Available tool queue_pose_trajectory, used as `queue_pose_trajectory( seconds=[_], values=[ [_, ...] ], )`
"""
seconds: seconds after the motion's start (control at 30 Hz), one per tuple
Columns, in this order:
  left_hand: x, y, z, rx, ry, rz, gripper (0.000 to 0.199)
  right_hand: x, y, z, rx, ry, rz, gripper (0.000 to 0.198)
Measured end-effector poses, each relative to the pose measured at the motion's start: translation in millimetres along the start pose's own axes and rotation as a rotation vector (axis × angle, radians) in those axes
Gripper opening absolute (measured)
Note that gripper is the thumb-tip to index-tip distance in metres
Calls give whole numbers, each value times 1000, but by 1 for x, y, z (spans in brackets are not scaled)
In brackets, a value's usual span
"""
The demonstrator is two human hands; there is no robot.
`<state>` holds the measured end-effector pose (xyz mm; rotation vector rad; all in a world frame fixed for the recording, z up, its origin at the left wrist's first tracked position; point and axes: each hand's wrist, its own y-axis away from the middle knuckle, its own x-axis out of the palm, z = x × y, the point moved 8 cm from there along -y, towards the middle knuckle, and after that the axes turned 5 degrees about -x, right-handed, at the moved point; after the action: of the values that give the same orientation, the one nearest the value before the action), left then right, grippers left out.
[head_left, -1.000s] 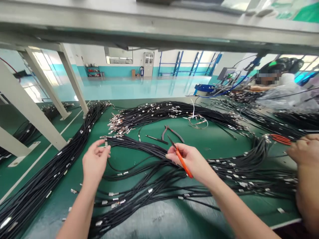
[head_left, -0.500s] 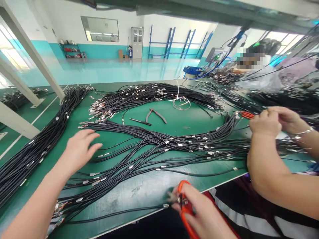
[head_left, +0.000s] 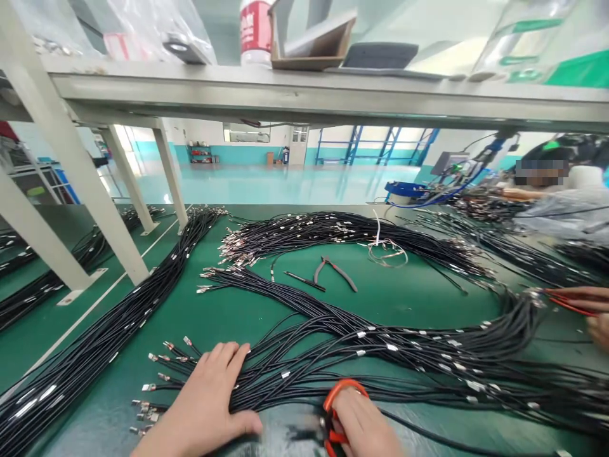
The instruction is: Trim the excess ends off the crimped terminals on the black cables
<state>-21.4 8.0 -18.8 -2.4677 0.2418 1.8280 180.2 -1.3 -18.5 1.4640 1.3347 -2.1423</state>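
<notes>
My left hand [head_left: 209, 397] lies over the near bundle of black cables [head_left: 285, 362]. Its thumb is spread apart from the fingers, and cables run through the gap between them. Loose cable ends with metal terminals [head_left: 150, 387] fan out to the left of this hand. Close by on the right, my right hand [head_left: 364, 422] is wrapped around orange-handled pliers [head_left: 349, 384]. The jaws of the pliers point left and are blurred, so whether they hold anything cannot be made out. White tags mark many of the cables.
Grey-handled pliers [head_left: 335, 273] and a thin black pen-like tool [head_left: 304, 280] lie mid-table. Further cable bundles [head_left: 333, 228] lie behind and to the left [head_left: 137, 298]. A co-worker's hand [head_left: 583, 301] with orange-handled pliers is at right. A shelf beam [head_left: 295, 98] crosses above; posts [head_left: 109, 216] stand left.
My left hand has come down onto the near cables from above the table. My right hand has moved slightly with its pliers. The view has tilted up, bringing the shelf into sight.
</notes>
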Motion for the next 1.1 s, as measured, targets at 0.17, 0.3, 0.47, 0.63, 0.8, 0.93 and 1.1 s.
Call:
queue_pose_trajectory(
  seconds=[0.17, 0.3, 0.47, 0.63, 0.8, 0.93, 1.1],
  values=[
    [13, 1, 0, -2, -132, -125, 56, 8, -28, -23, 32, 30, 55, 20],
    [10, -12, -5, 28, -215, -245, 38, 11, -35, -30, 47, -73, 131, 15],
    [14, -8, 0, 4, -220, -369, 41, 8, -60, -41, 253, -252, 96, 9],
    [35, 8, 5, 114, -164, -417, 44, 35, -136, -48, 294, -208, 54, 18],
    [29, -5, 14, -50, -11, -167, 45, 80, -183, -51, 211, -176, 37, 19],
    [8, -20, 10, -156, 79, 24, 31, 94, -180, -54, 182, -193, 19, 19],
    [-46, -22, 0, -129, 182, 26, 29, 93, -172, -63, 228, -260, -34, 15]
  ],
)
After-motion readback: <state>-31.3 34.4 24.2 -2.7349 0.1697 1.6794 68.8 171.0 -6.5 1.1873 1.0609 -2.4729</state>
